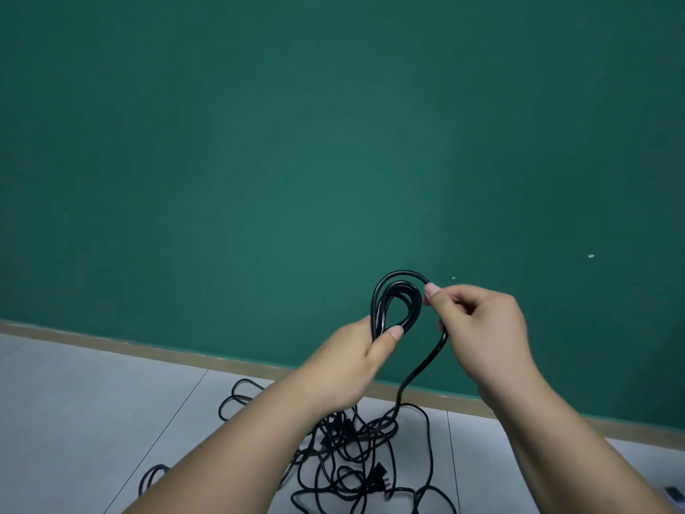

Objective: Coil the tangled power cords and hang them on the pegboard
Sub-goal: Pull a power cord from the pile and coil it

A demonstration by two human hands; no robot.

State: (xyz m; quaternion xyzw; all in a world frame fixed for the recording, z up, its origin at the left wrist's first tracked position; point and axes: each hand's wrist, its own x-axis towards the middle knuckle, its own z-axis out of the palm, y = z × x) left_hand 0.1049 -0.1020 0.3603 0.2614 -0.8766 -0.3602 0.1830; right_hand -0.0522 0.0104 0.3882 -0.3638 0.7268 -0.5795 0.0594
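A: Starting with the left hand: gripping what?

B: Clenched round the bottom of a small black coil, with the thumb pressed across the loops. Held up in front of the green wall.

A: And the right hand?

B: Pinching a strand of the same cord at the coil's upper right edge, with the fingertips curled onto it. Just beside the left hand and a little higher.

A: Below that?

B: Dropping from the right hand as a single line, down into a tangled pile on the grey tiled floor, near, between the two forearms.

A: Anything to pick out in the pile?

B: A black plug toward its near edge, and loose loops trailing off to the left. Cannot tell how many cords in there.

A: At the far edge of the floor?

B: Bordered by a tan baseboard along the foot of the wall. In the near right corner, a small dark thing, too cut off to name.
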